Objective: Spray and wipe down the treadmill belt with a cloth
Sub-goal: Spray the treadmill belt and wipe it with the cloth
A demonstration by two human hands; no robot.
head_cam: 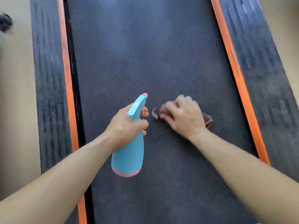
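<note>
Dark woven treadmill belt (145,54) fills the view, orange strips (233,62) and ribbed black side rails (48,78) flanking it. Left hand (126,125) at 6 o'clock grips the neck of a smooth blue spray bottle (129,156), pink base. Right hand (186,117), fingers curled, presses a crumpled brownish cloth (207,120) on the belt at 4 o'clock.

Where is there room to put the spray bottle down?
The belt is bare ahead of both hands, between the orange strips, and between the forearms nearer you. Crowded mid-belt: left hand holding the spray bottle, right hand on the cloth.
</note>
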